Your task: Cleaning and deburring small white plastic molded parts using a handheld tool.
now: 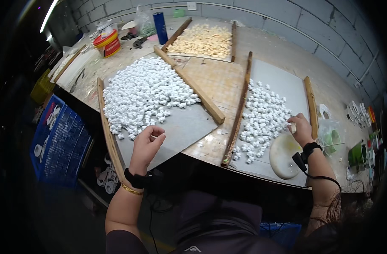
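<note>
My left hand (146, 146) hovers over the bare front part of a grey board (181, 135), its fingers loosely curled, thumb and forefinger slightly apart with nothing visible between them. Beyond it, many small white knobbly pieces (147, 93) cover that board. My right hand (302, 129) pinches a small cream-coloured piece (292, 127) at the right edge of a second group of white pieces (265, 114). Those lie on another grey board (282, 72). Just below the right hand rests a round, pale, flat disc (284, 158) with a yellowish patch.
Wooden strips (193, 91) edge the boards. Behind are a tray of cream pieces (204, 40), a blue cylinder (160, 27) and a red-yellow bucket (107, 43). A blue crate (62, 144) stands left, below the tabletop. A green cup (331, 138) is at right. Cables hang from both wristbands.
</note>
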`<state>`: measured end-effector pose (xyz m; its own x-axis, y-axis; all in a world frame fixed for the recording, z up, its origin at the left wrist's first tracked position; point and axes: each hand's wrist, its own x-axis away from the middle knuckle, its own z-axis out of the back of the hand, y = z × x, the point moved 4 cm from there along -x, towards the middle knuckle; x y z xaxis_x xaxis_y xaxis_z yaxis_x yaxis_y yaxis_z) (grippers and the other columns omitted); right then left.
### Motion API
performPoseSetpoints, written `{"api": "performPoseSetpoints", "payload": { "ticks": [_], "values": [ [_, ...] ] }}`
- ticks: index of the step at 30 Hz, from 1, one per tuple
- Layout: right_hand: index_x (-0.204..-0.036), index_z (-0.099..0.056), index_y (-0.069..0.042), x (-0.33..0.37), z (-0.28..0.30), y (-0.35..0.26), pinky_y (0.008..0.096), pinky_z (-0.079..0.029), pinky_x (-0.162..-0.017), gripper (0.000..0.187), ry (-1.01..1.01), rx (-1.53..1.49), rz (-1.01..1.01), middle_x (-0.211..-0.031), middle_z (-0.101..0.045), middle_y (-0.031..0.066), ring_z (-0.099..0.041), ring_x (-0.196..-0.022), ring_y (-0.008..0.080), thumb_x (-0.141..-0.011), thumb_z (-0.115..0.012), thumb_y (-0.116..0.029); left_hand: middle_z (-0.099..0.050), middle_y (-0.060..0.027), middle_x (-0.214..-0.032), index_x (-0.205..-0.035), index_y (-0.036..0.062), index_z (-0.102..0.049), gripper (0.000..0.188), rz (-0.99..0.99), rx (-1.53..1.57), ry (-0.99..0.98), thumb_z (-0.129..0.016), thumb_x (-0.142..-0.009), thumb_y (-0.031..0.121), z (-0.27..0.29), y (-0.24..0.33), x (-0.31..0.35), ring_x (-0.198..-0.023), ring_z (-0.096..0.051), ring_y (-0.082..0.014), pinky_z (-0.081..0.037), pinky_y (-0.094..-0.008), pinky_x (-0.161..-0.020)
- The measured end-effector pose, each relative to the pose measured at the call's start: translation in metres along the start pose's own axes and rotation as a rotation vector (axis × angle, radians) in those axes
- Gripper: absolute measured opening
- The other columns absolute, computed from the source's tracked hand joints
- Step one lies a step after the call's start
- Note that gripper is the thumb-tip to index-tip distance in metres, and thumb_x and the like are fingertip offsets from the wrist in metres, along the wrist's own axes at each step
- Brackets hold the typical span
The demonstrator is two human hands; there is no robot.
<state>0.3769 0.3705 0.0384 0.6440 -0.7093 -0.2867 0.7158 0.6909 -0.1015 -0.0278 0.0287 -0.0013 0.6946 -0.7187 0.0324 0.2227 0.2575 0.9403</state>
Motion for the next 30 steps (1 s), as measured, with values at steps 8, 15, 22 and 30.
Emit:
{"api": "performPoseSetpoints", "payload": {
  "ticks": [8,15,22,30],
  "values": [
    [-0.092,-0.066,-0.003,-0.011,0.09,-0.082,0.0332,-0.048,-0.07,0.015,0.245,-0.344,0.245,-0.085,-0.058,0.0106,-0.06,-0.079,0.0246,-0.077,-0.07,-0.002,-0.065,-0.0116,-0.087,-0.097,0.0033,-0.065,0.021,-0.229,-0.649,0.149,-0.067,-0.079,0.012,0.027,0.017,-0.044,-0.079,-0.063,-0.0226,-0.051,-0.0341,-0.07],
    [-0.094,-0.068,-0.006,0.055,0.134,-0.167,0.0289,-0.048,-0.066,0.02,0.11,-0.506,0.352,-0.086,-0.057,0.0089,-0.059,-0.074,0.021,-0.075,-0.074,-0.004,-0.063,-0.0159,-0.091,-0.094,0.0066,-0.062,0.026,-0.198,-1.009,0.122,-0.072,-0.076,0.023,-0.004,-0.002,-0.07,-0.089,-0.062,-0.0329,-0.049,-0.0432,-0.078],
    [-0.093,-0.07,-0.007,0.138,0.13,-0.161,0.0283,-0.048,-0.063,0.023,0.064,-0.629,0.178,-0.088,-0.056,0.009,-0.059,-0.073,0.0193,-0.071,-0.074,-0.002,-0.063,-0.0135,-0.09,-0.097,0.0062,-0.063,0.025,-0.165,-0.691,0.075,-0.071,-0.075,0.013,-0.003,0.008,-0.07,-0.081,-0.065,-0.0246,-0.053,-0.0353,-0.069],
    [-0.098,-0.069,-0.003,0.177,0.093,-0.157,0.028,-0.049,-0.068,0.027,0.097,-0.829,0.026,-0.089,-0.059,0.01,-0.061,-0.076,0.0198,-0.072,-0.074,-0.003,-0.063,-0.0098,-0.1,-0.107,-0.0049,-0.057,0.025,-0.001,0.524,-0.24,-0.064,-0.084,-0.006,-0.047,0.057,0.047,-0.088,-0.063,-0.0144,-0.055,-0.026,-0.074]
  ]
}}
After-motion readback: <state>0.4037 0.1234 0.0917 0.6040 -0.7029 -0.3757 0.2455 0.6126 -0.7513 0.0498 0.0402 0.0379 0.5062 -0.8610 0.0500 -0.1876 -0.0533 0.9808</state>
